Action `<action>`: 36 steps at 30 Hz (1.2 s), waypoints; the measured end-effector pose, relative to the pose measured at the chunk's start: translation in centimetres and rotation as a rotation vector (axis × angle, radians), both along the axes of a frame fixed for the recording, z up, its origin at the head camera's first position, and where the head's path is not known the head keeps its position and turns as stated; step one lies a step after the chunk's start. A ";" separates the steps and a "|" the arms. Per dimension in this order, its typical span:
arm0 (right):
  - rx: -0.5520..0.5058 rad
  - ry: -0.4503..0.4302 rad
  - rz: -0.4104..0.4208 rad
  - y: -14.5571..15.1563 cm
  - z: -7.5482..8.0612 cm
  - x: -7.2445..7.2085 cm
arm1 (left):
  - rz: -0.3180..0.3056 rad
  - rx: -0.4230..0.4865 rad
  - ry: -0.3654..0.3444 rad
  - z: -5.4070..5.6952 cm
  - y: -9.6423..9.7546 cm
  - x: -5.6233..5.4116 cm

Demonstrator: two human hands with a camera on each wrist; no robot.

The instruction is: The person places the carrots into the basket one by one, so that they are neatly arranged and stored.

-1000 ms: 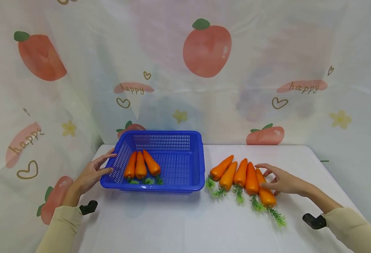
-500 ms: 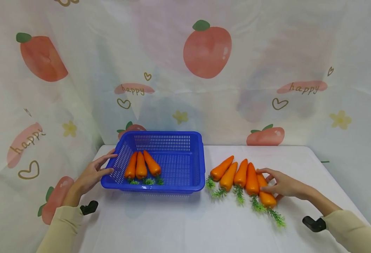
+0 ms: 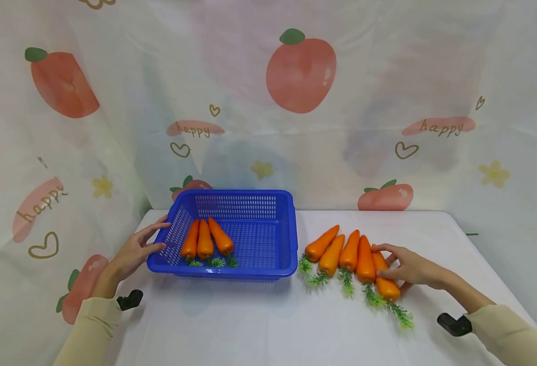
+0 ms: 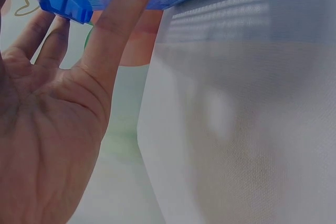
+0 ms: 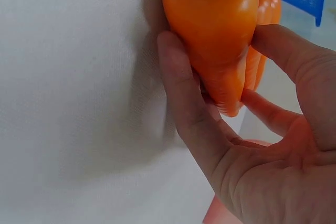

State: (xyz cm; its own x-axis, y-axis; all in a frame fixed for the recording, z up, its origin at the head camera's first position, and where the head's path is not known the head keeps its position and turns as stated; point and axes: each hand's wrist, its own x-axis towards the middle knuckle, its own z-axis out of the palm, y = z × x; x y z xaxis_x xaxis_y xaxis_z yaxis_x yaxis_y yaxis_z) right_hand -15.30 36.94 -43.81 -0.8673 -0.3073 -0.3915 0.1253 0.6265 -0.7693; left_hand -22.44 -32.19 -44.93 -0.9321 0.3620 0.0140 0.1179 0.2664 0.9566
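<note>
My right hand (image 3: 407, 266) holds the rightmost carrot (image 3: 386, 287) between thumb and fingers; its leafy green top points toward me. In the right wrist view that carrot (image 5: 215, 19) fills the space between the thumb and the curled fingers, close to the white cloth. Several more orange carrots (image 3: 348, 251) lie fanned out to its left. My left hand (image 3: 133, 253) touches the left side of a blue plastic basket (image 3: 222, 273) with spread, fairly straight fingers. Seen from the left wrist, the thumb lies against the outside of the basket (image 4: 68, 1). Three carrots (image 3: 205, 239) lie inside, at its left.
A white cloth (image 3: 268, 320) covers the table. Behind and at both sides hangs a fabric backdrop (image 3: 300, 152) printed with fruit, hearts and flowers. The basket stands near the table's back edge, left of the loose carrots.
My right hand has closed in around the rightmost carrot, its thumb and fingers settling on it. The left hand, the basket and the other carrots have stayed in place.
</note>
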 end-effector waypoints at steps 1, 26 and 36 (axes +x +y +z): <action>0.004 0.002 -0.002 0.0 0.0 0.0 | 0.000 0.001 0.001 0.0 0.0 0.0; 0.092 0.030 -0.046 -0.8 0.3 -0.5 | 0.008 -0.010 -0.004 -0.1 -0.1 -0.1; 0.068 0.043 0.012 -0.3 1.7 -0.5 | 0.000 -0.001 0.013 -0.2 0.0 -0.1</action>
